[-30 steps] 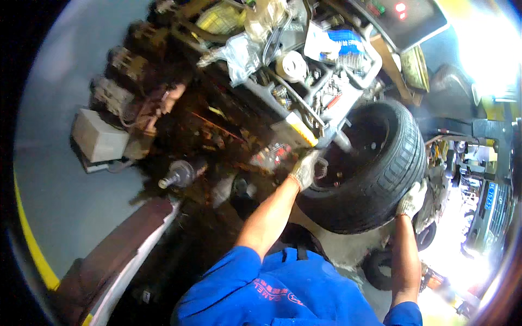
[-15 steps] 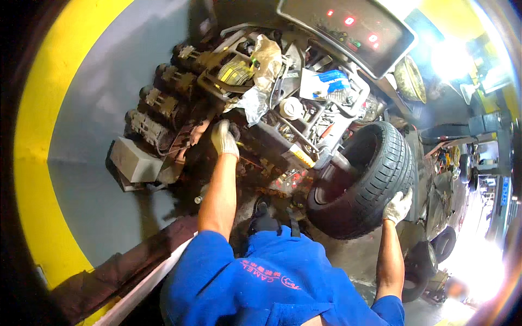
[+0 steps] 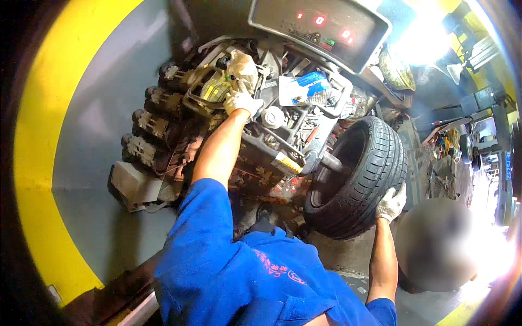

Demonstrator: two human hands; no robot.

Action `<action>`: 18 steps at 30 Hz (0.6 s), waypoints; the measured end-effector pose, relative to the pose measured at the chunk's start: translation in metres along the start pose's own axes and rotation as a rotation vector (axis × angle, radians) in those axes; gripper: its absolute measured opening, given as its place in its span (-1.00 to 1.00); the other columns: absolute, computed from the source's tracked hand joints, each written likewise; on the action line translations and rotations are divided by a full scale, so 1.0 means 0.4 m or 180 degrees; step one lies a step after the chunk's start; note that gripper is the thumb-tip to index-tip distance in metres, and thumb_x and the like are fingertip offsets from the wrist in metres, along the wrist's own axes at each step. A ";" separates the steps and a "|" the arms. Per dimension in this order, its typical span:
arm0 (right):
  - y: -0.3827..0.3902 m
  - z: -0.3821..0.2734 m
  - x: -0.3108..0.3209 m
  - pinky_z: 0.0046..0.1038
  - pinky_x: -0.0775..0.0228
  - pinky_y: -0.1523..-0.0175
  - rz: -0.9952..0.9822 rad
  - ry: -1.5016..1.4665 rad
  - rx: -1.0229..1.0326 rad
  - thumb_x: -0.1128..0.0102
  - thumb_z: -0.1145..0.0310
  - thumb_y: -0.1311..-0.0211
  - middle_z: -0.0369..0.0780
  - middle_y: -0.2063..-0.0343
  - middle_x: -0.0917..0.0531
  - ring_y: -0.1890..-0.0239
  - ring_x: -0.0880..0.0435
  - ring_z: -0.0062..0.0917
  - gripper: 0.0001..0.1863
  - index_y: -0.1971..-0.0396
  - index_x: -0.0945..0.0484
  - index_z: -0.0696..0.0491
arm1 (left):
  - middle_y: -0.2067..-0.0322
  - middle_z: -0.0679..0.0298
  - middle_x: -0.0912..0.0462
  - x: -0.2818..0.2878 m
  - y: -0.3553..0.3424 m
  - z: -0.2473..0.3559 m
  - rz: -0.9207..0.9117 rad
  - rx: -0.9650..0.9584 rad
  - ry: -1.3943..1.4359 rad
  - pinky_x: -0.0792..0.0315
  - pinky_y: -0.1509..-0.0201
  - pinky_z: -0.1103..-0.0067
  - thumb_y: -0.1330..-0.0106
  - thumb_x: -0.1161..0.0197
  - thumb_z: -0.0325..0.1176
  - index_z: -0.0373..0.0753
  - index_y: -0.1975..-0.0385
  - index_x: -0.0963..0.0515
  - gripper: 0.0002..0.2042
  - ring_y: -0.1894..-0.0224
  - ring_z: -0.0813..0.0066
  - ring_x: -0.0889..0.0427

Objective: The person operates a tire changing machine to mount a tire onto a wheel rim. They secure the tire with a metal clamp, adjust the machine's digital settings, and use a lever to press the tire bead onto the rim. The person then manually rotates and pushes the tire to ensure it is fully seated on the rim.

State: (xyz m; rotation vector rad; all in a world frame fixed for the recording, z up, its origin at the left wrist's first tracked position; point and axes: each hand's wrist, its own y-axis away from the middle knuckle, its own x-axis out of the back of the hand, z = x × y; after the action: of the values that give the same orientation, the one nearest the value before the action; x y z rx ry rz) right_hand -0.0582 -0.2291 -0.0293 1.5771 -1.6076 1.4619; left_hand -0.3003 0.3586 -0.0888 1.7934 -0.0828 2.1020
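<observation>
My left hand (image 3: 243,102), in a white knit glove, reaches over the front of the machine's top tray (image 3: 260,142). Its fingers are stretched apart beside a yellow-and-silver roll (image 3: 216,89) and a crumpled tan plastic bag (image 3: 242,68); whether it touches them I cannot tell. My gloved right hand (image 3: 391,205) lies with fingers spread against the tread of a black tyre (image 3: 375,174). The tyre stands upright at the machine's right side, with a metal shaft (image 3: 331,162) at its centre.
Above the tray sits a display panel (image 3: 321,27) with red digits. The tray holds a blue-and-white packet (image 3: 310,88), a white round roll (image 3: 272,117) and small metal pieces. Dark clamp-like parts (image 3: 152,122) line the left side, above a pale box (image 3: 133,182). A blurred patch covers the lower right.
My left hand has moved up from the machine's lower front-left edge to the tray, its fingers now spread. My right hand stays on the tyre. The view has shifted, and a blurred patch has appeared.
</observation>
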 end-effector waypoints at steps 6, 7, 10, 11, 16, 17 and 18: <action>0.015 0.003 0.013 -0.13 -0.30 -0.50 0.0098 0.0010 0.0033 -0.16 0.30 -0.44 0.07 -0.34 -0.59 -0.37 -0.55 -0.04 -0.40 -0.43 -0.47 0.18 | -0.52 -0.36 -0.16 0.045 0.047 0.080 -0.0022 0.0073 -0.0070 -0.51 -0.40 0.13 -0.06 -0.54 0.18 -0.23 -0.69 0.15 0.29 -0.32 -0.33 -0.58; 0.013 0.006 0.015 -0.12 -0.30 -0.50 0.0100 0.0020 0.0028 -0.16 0.30 -0.44 0.07 -0.34 -0.58 -0.37 -0.54 -0.04 -0.40 -0.43 -0.47 0.18 | -0.48 -0.39 -0.22 0.048 0.042 0.090 0.0028 0.0090 -0.0036 -0.53 -0.37 0.13 -0.05 -0.54 0.17 -0.23 -0.69 0.11 0.28 -0.33 -0.26 -0.59; 0.005 0.008 0.013 -0.12 -0.30 -0.50 0.0079 -0.0017 0.0105 -0.17 0.31 -0.44 0.06 -0.34 -0.58 -0.37 -0.54 -0.04 -0.39 -0.44 -0.45 0.18 | -0.35 -0.37 -0.45 0.082 -0.003 0.066 0.0043 -0.0147 -0.0170 -0.57 -0.34 0.21 -0.02 -0.53 0.22 -0.28 -0.65 -0.04 0.23 -0.30 -0.16 -0.64; 0.011 0.001 0.001 -0.12 -0.30 -0.50 0.0032 -0.0054 0.0117 -0.17 0.31 -0.43 0.06 -0.34 -0.58 -0.36 -0.54 -0.04 -0.39 -0.44 -0.45 0.18 | -0.26 -0.24 -0.58 0.060 -0.054 0.005 0.0358 -0.0502 -0.0269 -0.66 -0.18 0.25 -0.11 -0.50 0.09 -0.34 -0.51 -0.23 0.01 -0.15 -0.06 -0.75; 0.010 0.018 0.015 -0.13 -0.30 -0.49 0.0197 -0.0020 0.0102 -0.19 0.32 -0.42 0.07 -0.31 -0.59 -0.35 -0.54 -0.03 -0.39 -0.44 -0.46 0.18 | -0.08 -0.21 -0.72 0.251 -0.142 0.004 -0.0006 -0.1061 -0.0251 -0.64 -0.19 0.17 -0.26 -0.46 -0.09 -0.31 -0.27 -0.49 -0.36 -0.11 -0.11 -0.75; 0.013 0.015 0.007 -0.13 -0.30 -0.49 0.0158 -0.0042 0.0114 -0.19 0.32 -0.42 0.07 -0.31 -0.59 -0.35 -0.54 -0.03 -0.39 -0.44 -0.46 0.18 | -0.24 -0.17 -0.64 0.213 -0.189 -0.061 0.0599 -0.1385 -0.0533 -0.60 -0.27 0.18 -0.25 -0.46 -0.15 -0.23 -0.31 -0.50 -0.37 -0.20 -0.10 -0.70; 0.014 0.020 0.008 -0.13 -0.30 -0.49 0.0148 -0.0012 0.0112 -0.20 0.33 -0.42 0.07 -0.31 -0.59 -0.35 -0.54 -0.03 -0.39 -0.44 -0.46 0.18 | -0.28 -0.14 -0.60 0.200 -0.205 -0.082 0.0562 -0.1478 -0.0516 -0.57 -0.33 0.20 -0.27 -0.43 -0.17 -0.20 -0.35 -0.48 -0.37 -0.25 -0.09 -0.67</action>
State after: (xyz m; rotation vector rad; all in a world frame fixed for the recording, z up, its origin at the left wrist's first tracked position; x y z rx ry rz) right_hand -0.0612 -0.2386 -0.0310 1.5723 -1.6396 1.5200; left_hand -0.3143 0.4635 -0.0338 1.7064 -0.7327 1.8422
